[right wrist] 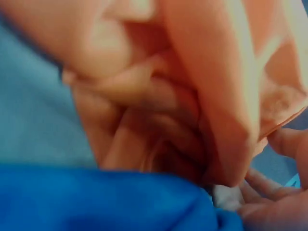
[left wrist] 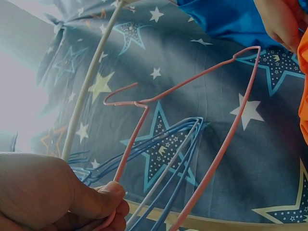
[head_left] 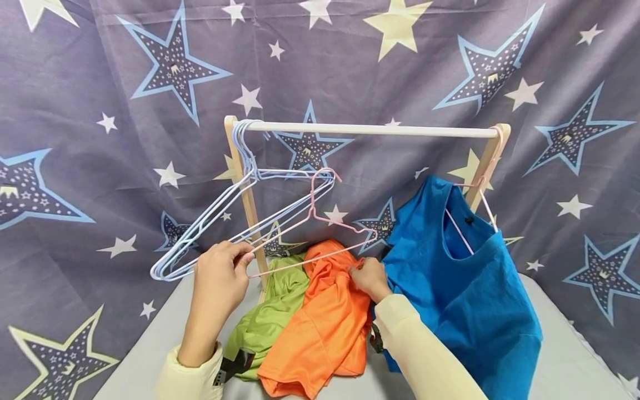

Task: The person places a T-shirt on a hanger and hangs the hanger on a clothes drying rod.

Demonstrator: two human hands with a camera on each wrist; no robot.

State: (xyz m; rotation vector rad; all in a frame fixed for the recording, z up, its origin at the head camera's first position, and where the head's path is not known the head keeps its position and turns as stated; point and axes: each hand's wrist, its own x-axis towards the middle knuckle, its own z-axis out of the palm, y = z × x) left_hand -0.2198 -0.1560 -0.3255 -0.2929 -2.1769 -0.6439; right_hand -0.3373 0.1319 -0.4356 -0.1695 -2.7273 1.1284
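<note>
Head view: pink hanger [head_left: 313, 210] in one hand, orange shirt [head_left: 320, 328] under the other

Nearest, the orange shirt lies crumpled on the table [head_left: 140, 355], its long axis running slantwise from a bunched upper end, away from the person, to the near edge at lower left. The right hand [head_left: 371, 278] is at that upper end, fingers curled in, pinching the cloth; the right wrist view shows thumb and fingers on either side of a fold, though blurred.

The pink hanger is held above the shirt. Its hook stands up, with the tip turned to the right, and its long bottom bar climbs gently from lower left to upper right. The left hand [head_left: 222, 272] pinches the hanger's left end between thumb and fingers; the right end is free.

A green shirt [head_left: 265, 328] lies just left of the orange one, partly covered by it. To the right, a blue shirt [head_left: 465, 294] hangs on a pale pink hanger at the right end of the white rail [head_left: 372, 129]. Several blue hangers [head_left: 246, 153] hang bunched at the rail's left end. Farthest back is a star-patterned curtain [head_left: 350, 61].
</note>
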